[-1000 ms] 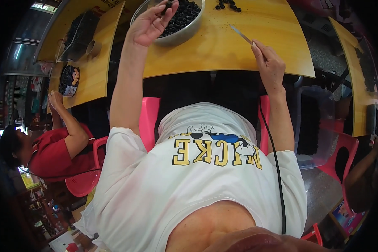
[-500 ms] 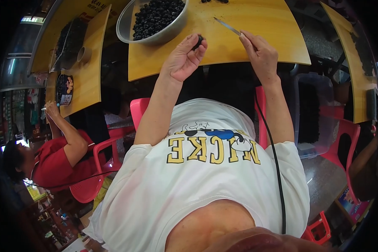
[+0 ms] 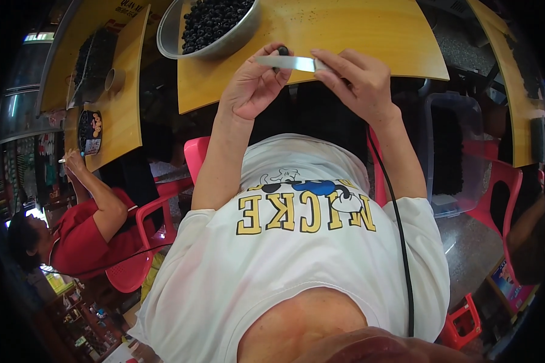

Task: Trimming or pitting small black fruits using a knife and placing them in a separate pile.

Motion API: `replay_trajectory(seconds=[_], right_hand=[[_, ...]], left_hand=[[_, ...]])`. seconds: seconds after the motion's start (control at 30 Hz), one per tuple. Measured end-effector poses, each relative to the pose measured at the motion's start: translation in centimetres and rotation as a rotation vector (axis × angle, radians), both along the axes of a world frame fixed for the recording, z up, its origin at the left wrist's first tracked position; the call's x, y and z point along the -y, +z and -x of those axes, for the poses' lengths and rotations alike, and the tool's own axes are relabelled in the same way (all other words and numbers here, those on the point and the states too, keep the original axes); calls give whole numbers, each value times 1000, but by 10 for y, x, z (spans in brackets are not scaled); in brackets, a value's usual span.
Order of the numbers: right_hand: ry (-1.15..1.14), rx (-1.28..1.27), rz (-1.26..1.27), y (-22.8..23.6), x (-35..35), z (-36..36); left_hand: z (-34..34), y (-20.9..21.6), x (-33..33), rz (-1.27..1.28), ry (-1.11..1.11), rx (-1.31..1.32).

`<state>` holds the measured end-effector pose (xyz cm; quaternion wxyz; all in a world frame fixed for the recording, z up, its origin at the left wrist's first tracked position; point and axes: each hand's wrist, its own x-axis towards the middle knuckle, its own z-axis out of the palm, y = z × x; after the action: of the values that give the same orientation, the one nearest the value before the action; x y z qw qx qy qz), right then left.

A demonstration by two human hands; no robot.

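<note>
My left hand is raised over the near edge of the yellow table, its fingertips pinching a small black round piece, nut-like in shape. In my right hand is a knife with a short silvery blade pointing left. The blade crosses in front of the left fingertips, right by the black piece; whether its edge touches the piece I cannot tell. Just beyond my left hand stands a clear plastic bowl holding a heap of similar black pieces.
Small crumbs dot the yellow table. A clear tub with dark contents sits low at the right, by a pink chair. At the left, a person in red works at another table. A black cable runs down my shirt.
My right hand has brought the knife left, from over the table to the black piece in my left fingers. The left hand has turned slightly and still pinches the piece.
</note>
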<state>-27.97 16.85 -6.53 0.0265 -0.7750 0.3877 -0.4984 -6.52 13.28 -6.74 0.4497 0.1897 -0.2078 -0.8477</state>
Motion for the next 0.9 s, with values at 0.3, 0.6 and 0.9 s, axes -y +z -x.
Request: replay_trajectory(seconds=[0.3,0.6,0.9], right_hand=[[-35,-106,147,4,-3,-6],[-47,-120,152,1,-3,-4],[-56,-119,136,-2,-2,-4]], left_hand=[[-2,0,-4,22,-73,-36],[-1,-1,-6,23,-75,-64],[-2,-2,-5,27,-69,-43]])
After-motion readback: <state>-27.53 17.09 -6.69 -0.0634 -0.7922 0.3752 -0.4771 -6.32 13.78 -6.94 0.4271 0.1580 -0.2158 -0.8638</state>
